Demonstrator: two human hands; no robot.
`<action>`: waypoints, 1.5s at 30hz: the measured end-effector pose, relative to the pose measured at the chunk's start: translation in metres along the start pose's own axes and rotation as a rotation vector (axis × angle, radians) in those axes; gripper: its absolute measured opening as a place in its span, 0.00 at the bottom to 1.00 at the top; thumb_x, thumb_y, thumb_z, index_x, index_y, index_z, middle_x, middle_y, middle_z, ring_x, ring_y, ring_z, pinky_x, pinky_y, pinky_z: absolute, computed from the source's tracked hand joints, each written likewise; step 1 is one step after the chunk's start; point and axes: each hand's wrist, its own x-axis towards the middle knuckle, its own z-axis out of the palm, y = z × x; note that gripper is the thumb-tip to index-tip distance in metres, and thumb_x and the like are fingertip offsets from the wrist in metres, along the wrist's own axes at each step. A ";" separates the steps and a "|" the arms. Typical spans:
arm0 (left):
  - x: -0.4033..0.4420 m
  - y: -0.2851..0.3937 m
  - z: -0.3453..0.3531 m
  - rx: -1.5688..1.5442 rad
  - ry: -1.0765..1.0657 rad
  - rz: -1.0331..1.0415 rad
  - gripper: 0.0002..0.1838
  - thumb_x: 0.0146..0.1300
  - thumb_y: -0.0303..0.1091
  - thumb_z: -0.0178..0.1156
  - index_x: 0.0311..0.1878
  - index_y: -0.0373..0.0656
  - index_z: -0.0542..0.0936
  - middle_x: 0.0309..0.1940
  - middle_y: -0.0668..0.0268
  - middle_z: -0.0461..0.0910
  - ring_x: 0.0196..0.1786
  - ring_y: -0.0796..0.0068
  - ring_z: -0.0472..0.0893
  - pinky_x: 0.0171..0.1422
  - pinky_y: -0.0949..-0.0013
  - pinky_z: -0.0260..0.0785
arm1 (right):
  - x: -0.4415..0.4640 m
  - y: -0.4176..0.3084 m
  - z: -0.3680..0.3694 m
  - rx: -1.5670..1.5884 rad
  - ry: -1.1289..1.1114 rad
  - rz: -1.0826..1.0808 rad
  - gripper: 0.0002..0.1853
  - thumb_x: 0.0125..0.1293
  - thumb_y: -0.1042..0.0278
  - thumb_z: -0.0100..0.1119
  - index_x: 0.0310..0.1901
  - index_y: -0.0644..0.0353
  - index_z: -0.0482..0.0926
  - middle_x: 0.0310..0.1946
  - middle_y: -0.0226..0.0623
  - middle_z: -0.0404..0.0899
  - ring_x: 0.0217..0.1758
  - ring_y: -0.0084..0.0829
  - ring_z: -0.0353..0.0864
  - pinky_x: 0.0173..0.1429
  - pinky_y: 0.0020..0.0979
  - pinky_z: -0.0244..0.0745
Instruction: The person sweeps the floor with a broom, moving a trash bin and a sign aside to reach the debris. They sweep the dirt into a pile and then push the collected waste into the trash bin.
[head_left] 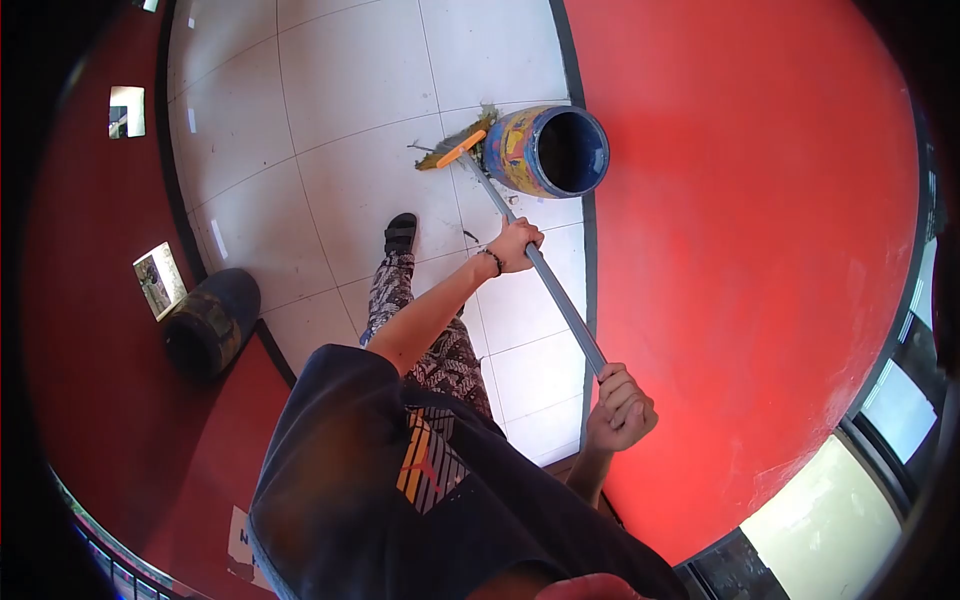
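Observation:
A long grey broom handle point(565, 304) runs diagonally across the view, held by both hands. My left hand point(514, 246), with a dark bracelet at the wrist, is wrapped round its middle. Nearer my body, my right hand point(622, 412) is closed round the top end. The orange broom head point(461, 149) rests at the floor beside a painted blue and yellow barrel point(515, 152). Greenish-brown debris or bristles point(430, 160) show around the head; which of the two is unclear. The barrel's open mouth looks dark inside.
White floor tiles point(350, 60) lie between a red wall point(740, 250) on the right and another red wall point(90, 300) on the left. A second dark barrel point(213, 320) stands by the left wall. My sandalled foot point(401, 233) is on the tiles.

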 end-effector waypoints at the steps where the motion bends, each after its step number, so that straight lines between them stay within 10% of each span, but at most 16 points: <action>1: 0.000 0.007 -0.006 0.005 -0.006 0.009 0.13 0.47 0.35 0.65 0.20 0.46 0.67 0.23 0.69 0.72 0.42 0.62 0.75 0.58 0.33 0.56 | 0.006 -0.005 0.000 0.023 -0.027 -0.023 0.23 0.71 0.69 0.37 0.14 0.53 0.53 0.09 0.29 0.54 0.15 0.26 0.55 0.35 0.38 0.65; 8: -0.009 0.048 -0.042 0.009 0.376 0.059 0.13 0.48 0.27 0.67 0.20 0.42 0.69 0.19 0.62 0.71 0.31 0.57 0.73 0.41 0.61 0.66 | 0.054 -0.033 0.010 0.222 -0.139 -0.164 0.23 0.66 0.71 0.50 0.12 0.61 0.57 0.08 0.32 0.59 0.11 0.28 0.58 0.21 0.33 0.60; 11: -0.004 0.041 -0.042 -0.042 0.416 -0.049 0.16 0.50 0.31 0.70 0.20 0.41 0.70 0.18 0.61 0.70 0.31 0.56 0.73 0.41 0.59 0.65 | 0.073 -0.021 -0.002 0.238 -0.266 -0.083 0.19 0.63 0.72 0.51 0.14 0.67 0.64 0.11 0.35 0.63 0.14 0.31 0.63 0.24 0.34 0.62; 16: 0.012 0.013 -0.041 -0.113 0.395 -0.138 0.20 0.58 0.37 0.69 0.23 0.37 0.68 0.20 0.58 0.71 0.26 0.60 0.69 0.34 0.62 0.64 | 0.114 -0.007 -0.025 0.180 -0.694 -0.018 0.23 0.65 0.50 0.57 0.40 0.68 0.79 0.40 0.43 0.78 0.49 0.40 0.76 0.60 0.38 0.69; 19: 0.016 0.011 -0.058 -0.143 0.598 -0.151 0.20 0.63 0.36 0.66 0.24 0.37 0.67 0.21 0.60 0.71 0.26 0.66 0.68 0.35 0.64 0.65 | 0.136 0.051 -0.049 0.436 -0.263 0.236 0.29 0.66 0.44 0.58 0.50 0.69 0.77 0.49 0.45 0.79 0.59 0.39 0.75 0.65 0.39 0.67; 23: -0.010 0.001 -0.133 -0.030 0.656 -0.379 0.20 0.70 0.41 0.58 0.27 0.35 0.72 0.24 0.61 0.76 0.32 0.74 0.73 0.41 0.67 0.68 | 0.158 0.305 -0.107 -0.251 0.389 0.583 0.36 0.61 0.50 0.66 0.62 0.69 0.69 0.65 0.58 0.65 0.65 0.46 0.71 0.66 0.38 0.67; 27: -0.046 -0.028 -0.174 -0.297 0.791 -0.432 0.19 0.72 0.45 0.53 0.32 0.39 0.77 0.39 0.61 0.81 0.50 0.72 0.78 0.54 0.64 0.71 | 0.150 0.486 -0.124 -0.359 0.430 1.211 0.56 0.49 0.46 0.74 0.69 0.73 0.51 0.71 0.62 0.53 0.66 0.55 0.69 0.57 0.64 0.74; 33: -0.076 -0.058 -0.177 -0.492 0.830 -0.351 0.15 0.74 0.38 0.50 0.35 0.37 0.75 0.44 0.56 0.79 0.53 0.68 0.78 0.56 0.69 0.72 | 0.150 0.594 -0.136 -0.001 0.286 1.225 0.22 0.53 0.71 0.55 0.48 0.78 0.69 0.48 0.59 0.74 0.43 0.59 0.84 0.41 0.48 0.88; 37: -0.085 -0.059 -0.162 -0.514 0.863 -0.319 0.15 0.74 0.38 0.50 0.35 0.36 0.75 0.43 0.57 0.79 0.53 0.68 0.78 0.57 0.68 0.72 | 0.174 0.573 -0.141 -0.334 0.081 1.368 0.25 0.54 0.70 0.57 0.53 0.73 0.67 0.43 0.59 0.76 0.40 0.57 0.85 0.46 0.50 0.86; 45: -0.075 -0.056 -0.147 -0.512 0.871 -0.317 0.15 0.74 0.37 0.49 0.35 0.35 0.75 0.41 0.58 0.79 0.55 0.66 0.78 0.57 0.66 0.73 | 0.179 0.580 -0.131 0.035 0.242 1.288 0.17 0.56 0.76 0.51 0.46 0.78 0.70 0.46 0.63 0.77 0.44 0.56 0.84 0.45 0.51 0.88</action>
